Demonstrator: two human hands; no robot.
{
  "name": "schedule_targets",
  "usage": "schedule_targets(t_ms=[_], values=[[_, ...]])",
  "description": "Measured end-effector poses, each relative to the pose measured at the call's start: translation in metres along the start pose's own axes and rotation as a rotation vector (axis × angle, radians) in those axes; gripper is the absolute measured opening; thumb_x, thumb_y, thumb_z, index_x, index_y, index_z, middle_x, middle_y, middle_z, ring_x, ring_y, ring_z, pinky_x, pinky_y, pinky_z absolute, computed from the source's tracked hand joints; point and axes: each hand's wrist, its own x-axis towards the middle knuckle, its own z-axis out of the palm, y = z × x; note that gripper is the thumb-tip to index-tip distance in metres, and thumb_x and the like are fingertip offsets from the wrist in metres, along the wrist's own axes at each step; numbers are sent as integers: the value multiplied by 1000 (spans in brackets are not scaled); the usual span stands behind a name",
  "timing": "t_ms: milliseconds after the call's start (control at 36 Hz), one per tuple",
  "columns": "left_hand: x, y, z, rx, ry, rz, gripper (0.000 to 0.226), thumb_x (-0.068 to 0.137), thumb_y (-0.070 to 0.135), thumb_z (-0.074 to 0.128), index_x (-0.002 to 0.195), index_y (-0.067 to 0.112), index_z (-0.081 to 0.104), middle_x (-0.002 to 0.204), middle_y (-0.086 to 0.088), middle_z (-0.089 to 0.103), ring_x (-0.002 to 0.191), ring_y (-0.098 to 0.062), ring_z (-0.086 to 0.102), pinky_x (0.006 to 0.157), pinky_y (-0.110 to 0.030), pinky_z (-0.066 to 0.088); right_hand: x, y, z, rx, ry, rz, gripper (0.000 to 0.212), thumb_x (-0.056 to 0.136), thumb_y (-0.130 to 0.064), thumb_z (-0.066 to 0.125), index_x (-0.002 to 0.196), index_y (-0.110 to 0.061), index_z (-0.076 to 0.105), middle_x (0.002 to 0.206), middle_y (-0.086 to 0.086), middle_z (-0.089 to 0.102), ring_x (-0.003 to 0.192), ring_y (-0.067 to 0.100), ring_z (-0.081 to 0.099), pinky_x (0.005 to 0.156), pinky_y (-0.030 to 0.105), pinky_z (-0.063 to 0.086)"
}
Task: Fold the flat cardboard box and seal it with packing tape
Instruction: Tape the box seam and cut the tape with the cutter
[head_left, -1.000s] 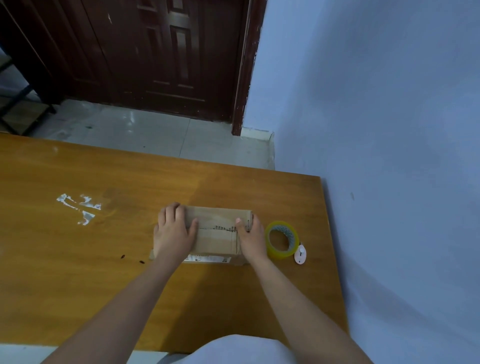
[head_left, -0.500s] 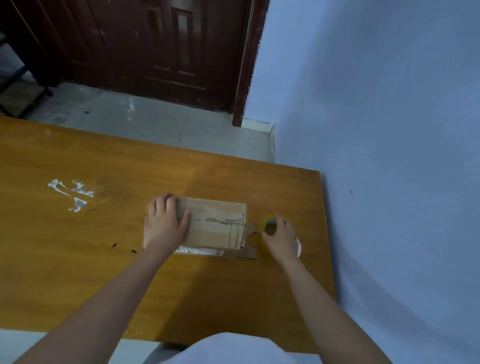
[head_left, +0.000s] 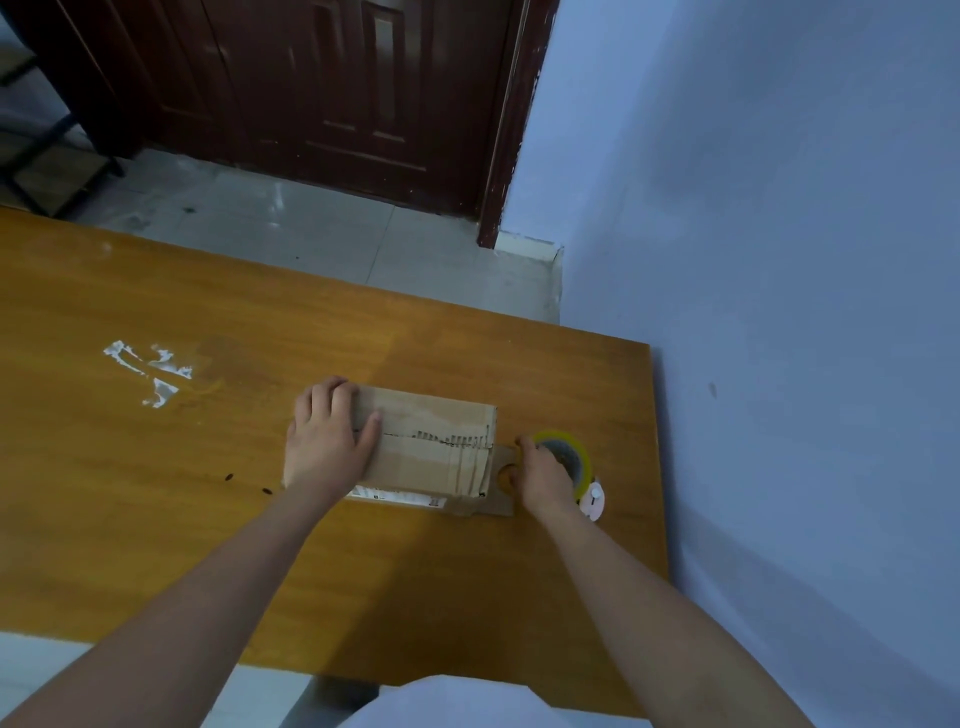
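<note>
A small brown cardboard box (head_left: 431, 447) lies folded on the wooden table (head_left: 156, 493), its top flaps meeting along a seam with dark marks. A side flap with a round notch sticks out flat at its right end. My left hand (head_left: 327, 441) rests on the box's left end, fingers over the far edge and thumb on top. My right hand (head_left: 543, 475) grips the yellow roll of packing tape (head_left: 569, 457), which sits on the table just right of the box.
A small white and pink round object (head_left: 594, 500) lies beside the tape roll. White scuff marks (head_left: 148, 371) show on the table to the left. A blue wall (head_left: 779, 364) runs close along the table's right edge; a dark door stands beyond.
My right hand left the box's right end and moved right onto the tape roll. The box's right side flap dropped open. My left hand stayed on the box.
</note>
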Motion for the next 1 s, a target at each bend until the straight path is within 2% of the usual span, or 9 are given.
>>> schedule_targets(t_ms=[167, 278, 361, 417, 444, 583, 722, 889, 1000], values=[[0, 0, 0, -8, 12, 2, 42, 89, 42, 52, 119, 12, 49, 129, -6, 44, 121, -27, 35, 88, -50, 45, -2, 4, 0, 33, -51, -40, 69, 90, -3, 53, 148, -19, 18, 94, 14, 65, 63, 26, 60, 41, 31, 39], [0, 1, -2, -8, 7, 2, 43, 90, 42, 51, 120, 12, 49, 129, -6, 45, 121, -27, 36, 88, -49, 45, -3, 10, -11, 141, -41, -27, 69, 89, -2, 54, 148, -21, 23, 64, 4, 59, 44, 16, 48, 33, 25, 29], [1, 1, -3, -14, -10, -7, 43, 90, 43, 50, 120, 12, 49, 130, -5, 44, 121, -26, 35, 90, -49, 45, -8, 13, -34, 284, 7, -9, 63, 88, -3, 57, 143, -22, 34, 105, 12, 64, 80, 26, 63, 51, 34, 48], [1, 0, -4, -31, -13, -16, 42, 90, 42, 51, 120, 13, 49, 129, -5, 43, 121, -26, 34, 90, -49, 45, -12, 18, -53, 460, 21, 19, 58, 87, -4, 60, 138, -23, 39, 130, 10, 52, 111, 28, 55, 71, 33, 49], [1, 0, -4, -44, -13, -21, 42, 90, 41, 52, 120, 13, 49, 129, -5, 44, 121, -26, 34, 90, -49, 45, -16, 19, -63, 586, 15, 27, 56, 87, -3, 60, 135, -24, 42, 134, 9, 49, 115, 27, 53, 77, 32, 49], [3, 0, -9, -171, -50, -66, 37, 87, 35, 56, 117, 16, 48, 125, -1, 42, 120, -23, 32, 92, -44, 39, -43, 18, -108, 1067, 13, -28, 46, 85, 8, 55, 121, -20, 55, 110, 10, 64, 86, 15, 65, 68, 29, 55], [12, 4, -20, -240, -146, -118, 34, 86, 28, 55, 117, 14, 48, 122, -3, 40, 116, -25, 32, 94, -38, 33, -65, 13, -140, 1154, 79, -137, 38, 86, -1, 60, 113, -29, 62, 103, 0, 68, 88, 10, 68, 67, 24, 54], [22, 20, -39, -18, -185, -87, 40, 88, 34, 53, 123, 16, 48, 129, -6, 43, 124, -29, 30, 100, -43, 29, -83, -3, -161, 1264, 129, -198, 24, 86, -26, 63, 109, -27, 68, 110, 0, 68, 94, 14, 66, 78, 34, 54], [15, 48, -52, -78, -82, 76, 41, 88, 28, 56, 125, 12, 48, 130, -6, 45, 127, -26, 29, 102, -40, 26, -91, -21, -165, 1260, 119, -238, 41, 76, -49, 67, 109, -25, 69, 109, 1, 70, 99, 15, 67, 72, 27, 55]])
